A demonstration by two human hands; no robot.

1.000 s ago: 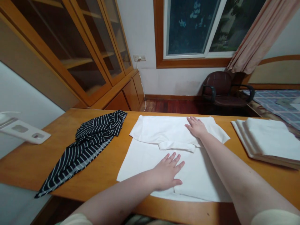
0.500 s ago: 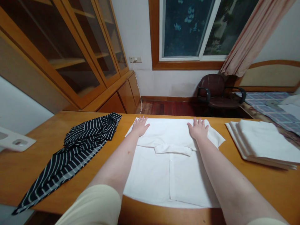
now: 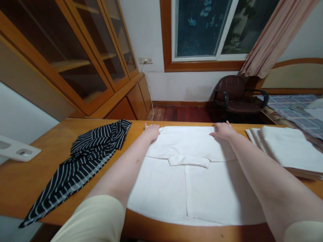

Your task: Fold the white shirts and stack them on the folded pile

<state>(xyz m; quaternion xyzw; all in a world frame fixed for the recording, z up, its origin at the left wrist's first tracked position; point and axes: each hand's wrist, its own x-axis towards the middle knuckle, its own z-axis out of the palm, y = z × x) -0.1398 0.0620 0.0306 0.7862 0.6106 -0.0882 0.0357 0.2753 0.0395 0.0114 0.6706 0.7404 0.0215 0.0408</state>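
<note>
A white shirt (image 3: 161, 188) lies spread on the wooden table in front of me, its upper part folded down so that the collar (image 3: 189, 161) rests across the middle. The button strip runs from under the collar towards the near hem. At the far left corner of the folded edge, my left hand (image 3: 152, 131) is closed on the cloth, fingers bunched. My right hand (image 3: 223, 130) grips the far right corner, its thumb on top and some fingertips hidden behind the fold.
A crumpled black-and-white striped garment (image 3: 98, 148) lies left on the table (image 3: 47, 148). On the right sits a stack of folded white cloths (image 3: 292, 144). A white plastic object (image 3: 20, 149) juts in at far left. Beyond stand a glass-door cabinet (image 3: 118, 89) and an office chair (image 3: 234, 94).
Both hands went from lying flat with fingers spread to gripping the far corners. My right hand moved outward to the right, and the shirt's lower part now reaches wider on both sides.
</note>
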